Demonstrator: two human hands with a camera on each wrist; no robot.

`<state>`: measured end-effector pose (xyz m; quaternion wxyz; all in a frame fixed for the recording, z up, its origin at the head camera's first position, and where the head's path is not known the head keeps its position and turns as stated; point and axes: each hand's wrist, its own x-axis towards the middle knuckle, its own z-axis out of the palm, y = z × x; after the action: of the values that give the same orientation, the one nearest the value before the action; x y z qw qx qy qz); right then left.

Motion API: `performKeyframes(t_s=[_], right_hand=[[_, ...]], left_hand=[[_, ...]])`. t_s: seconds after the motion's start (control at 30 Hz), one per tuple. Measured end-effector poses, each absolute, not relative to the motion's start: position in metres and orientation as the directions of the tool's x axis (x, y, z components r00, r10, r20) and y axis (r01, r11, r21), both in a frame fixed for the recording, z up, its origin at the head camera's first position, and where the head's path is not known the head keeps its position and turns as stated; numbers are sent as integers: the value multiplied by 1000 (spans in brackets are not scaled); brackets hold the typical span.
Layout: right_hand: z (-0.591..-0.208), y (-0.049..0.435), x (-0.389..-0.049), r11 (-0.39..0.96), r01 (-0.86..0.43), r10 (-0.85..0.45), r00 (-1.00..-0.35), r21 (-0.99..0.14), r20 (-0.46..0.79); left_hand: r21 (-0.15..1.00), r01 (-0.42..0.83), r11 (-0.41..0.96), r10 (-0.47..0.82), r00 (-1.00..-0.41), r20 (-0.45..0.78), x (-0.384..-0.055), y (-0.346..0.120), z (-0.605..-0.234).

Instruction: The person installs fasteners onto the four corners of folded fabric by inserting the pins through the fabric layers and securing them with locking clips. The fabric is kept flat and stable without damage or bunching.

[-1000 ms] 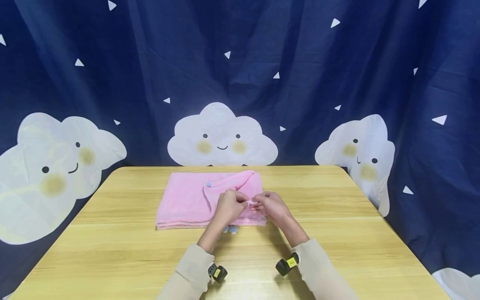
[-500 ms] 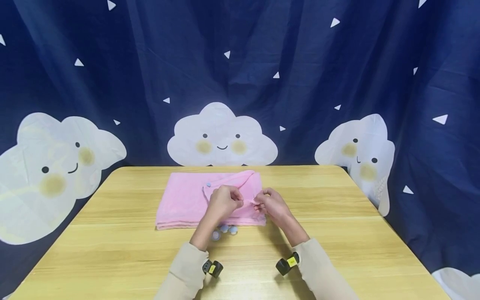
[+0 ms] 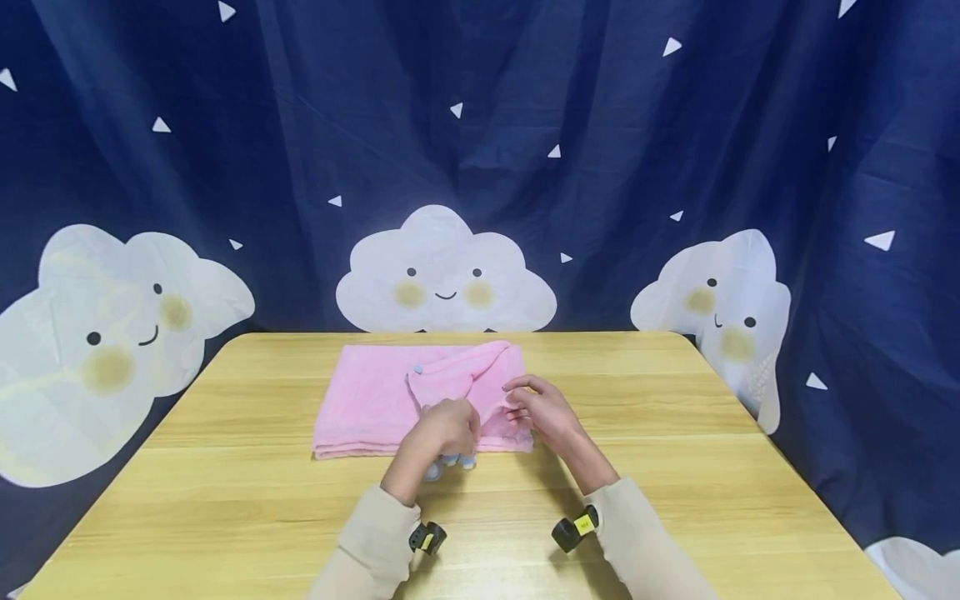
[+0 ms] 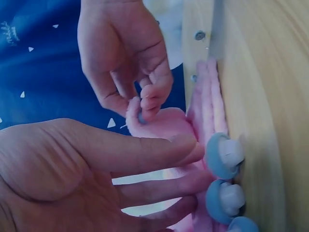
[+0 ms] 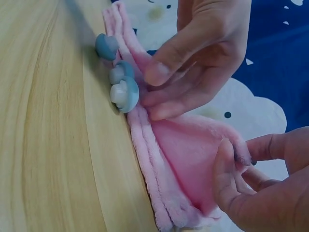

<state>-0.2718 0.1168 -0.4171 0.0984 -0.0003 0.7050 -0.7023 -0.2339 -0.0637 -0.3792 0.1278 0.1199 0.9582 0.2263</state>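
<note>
A folded pink plush blanket (image 3: 367, 392) lies on the table, one layer turned back over its right half. With thumb and fingers my right hand (image 5: 270, 179) pinches the raised edge of that layer. My left hand (image 3: 442, 429) reaches down at the blanket's front edge, thumb and fingers apart and extended close to small blue-and-white mushroom-shaped clips (image 5: 126, 95). In the left wrist view its thumb tip is right beside one clip (image 4: 223, 155). Another blue clip (image 3: 417, 368) sits on the turned-back layer's left corner.
The wooden table (image 3: 225, 508) extends in front of and around the blanket. Behind it hangs a dark blue curtain (image 3: 390, 150) with white clouds and triangles. Each wrist carries a small black camera (image 3: 574, 529).
My left hand has let go of the raised blanket edge, drawn back left and come down toward the clips at the front. The right hand stays nearly in place with the blanket.
</note>
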Motion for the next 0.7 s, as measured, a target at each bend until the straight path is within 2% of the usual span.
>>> performKeyframes(t_s=[0.23, 0.7], right_hand=[[-417, 117, -271, 4, 135, -153, -979, -991, -134], [-418, 116, -272, -11, 139, -160, -978, -990, -135]], left_hand=[[360, 190, 913, 279, -936, -214, -234, -57, -385], [337, 185, 923, 265, -941, -212, -234, -53, -387]])
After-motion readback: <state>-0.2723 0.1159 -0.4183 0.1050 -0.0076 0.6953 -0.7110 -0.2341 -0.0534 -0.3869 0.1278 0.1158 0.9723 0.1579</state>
